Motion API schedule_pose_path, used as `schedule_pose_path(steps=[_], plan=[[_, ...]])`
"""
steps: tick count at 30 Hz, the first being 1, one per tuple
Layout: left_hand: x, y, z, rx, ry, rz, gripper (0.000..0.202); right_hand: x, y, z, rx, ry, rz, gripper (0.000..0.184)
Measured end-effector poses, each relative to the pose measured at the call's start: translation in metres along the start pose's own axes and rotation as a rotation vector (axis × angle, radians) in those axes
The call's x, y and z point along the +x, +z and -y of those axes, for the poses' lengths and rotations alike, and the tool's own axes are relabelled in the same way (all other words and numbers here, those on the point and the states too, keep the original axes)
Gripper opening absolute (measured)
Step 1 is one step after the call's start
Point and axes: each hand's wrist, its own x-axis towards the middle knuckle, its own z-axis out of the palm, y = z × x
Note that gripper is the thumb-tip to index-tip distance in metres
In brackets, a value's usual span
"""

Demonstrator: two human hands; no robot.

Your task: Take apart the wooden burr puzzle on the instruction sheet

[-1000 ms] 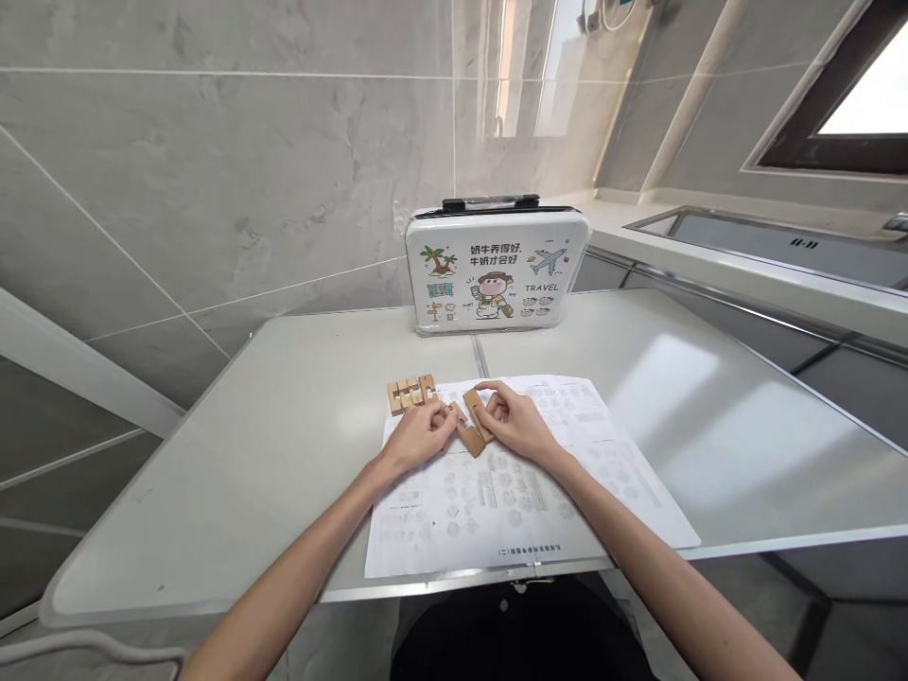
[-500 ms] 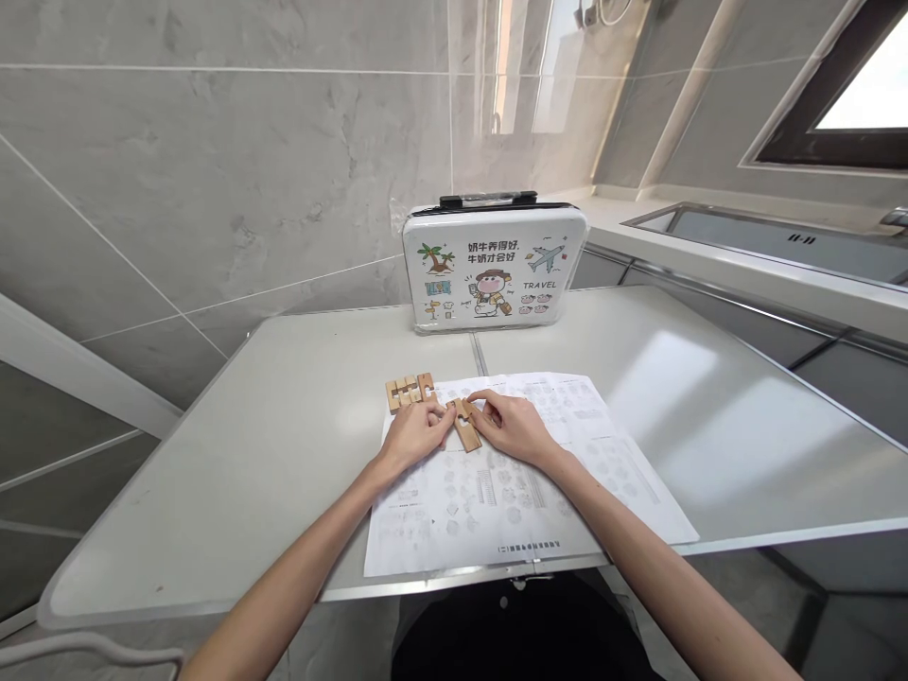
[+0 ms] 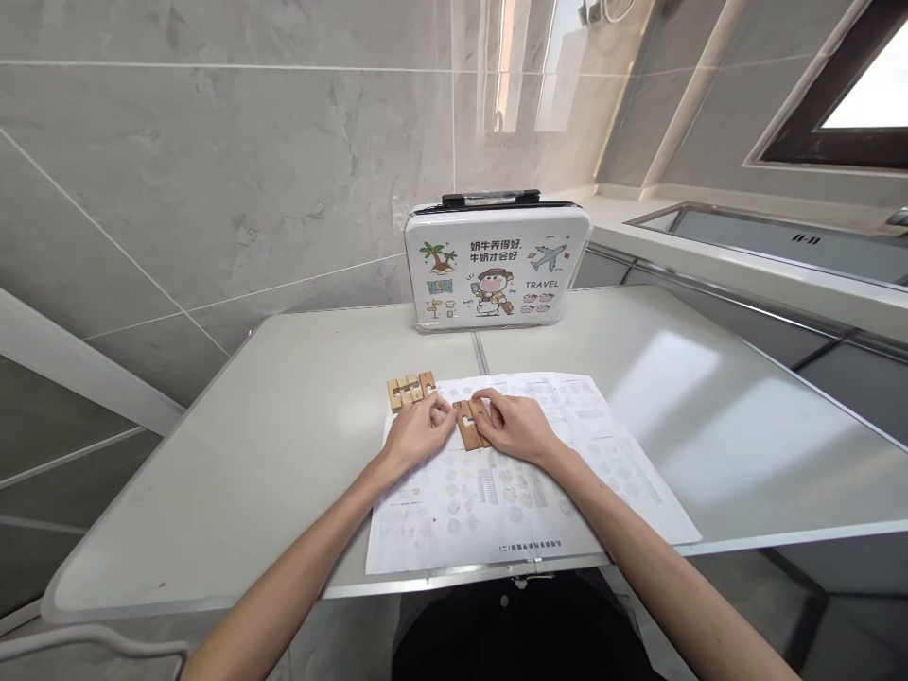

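Since a second ago the two notched wooden pieces [image 3: 471, 422] are brought flat together on the instruction sheet [image 3: 525, 482], pinched between left hand [image 3: 417, 433] and right hand [image 3: 517, 426], seemingly for alignment, spare pieces [image 3: 410, 389] lying far-left.

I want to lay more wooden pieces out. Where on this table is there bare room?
Bare table lies left of the instruction sheet, and a wide patch lies right of it toward the counter edge. A strip is free between the sheet and the printed case. It is crowded at the sheet's top left: the row of wooden blocks, left hand, right hand and held pieces.
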Motion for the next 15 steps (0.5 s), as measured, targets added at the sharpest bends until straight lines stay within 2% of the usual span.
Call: schedule_pose_path(steps=[4, 7, 11, 15], plan=[[0.001, 0.002, 0.004, -0.047, 0.049, -0.1, 0.023, -0.001, -0.005, 0.005, 0.057, -0.052, 0.046, 0.027], [0.002, 0.003, 0.006, -0.094, 0.119, -0.156, 0.024, -0.002, -0.01, 0.008, 0.091, -0.102, 0.098, 0.034], [0.002, 0.003, 0.008, -0.098, 0.186, -0.195, 0.024, -0.003, -0.012, 0.008, 0.091, -0.149, 0.144, 0.047], [0.001, 0.002, 0.007, -0.05, 0.198, -0.199, 0.024, -0.001, -0.009, 0.005, 0.046, -0.135, 0.132, 0.041]])
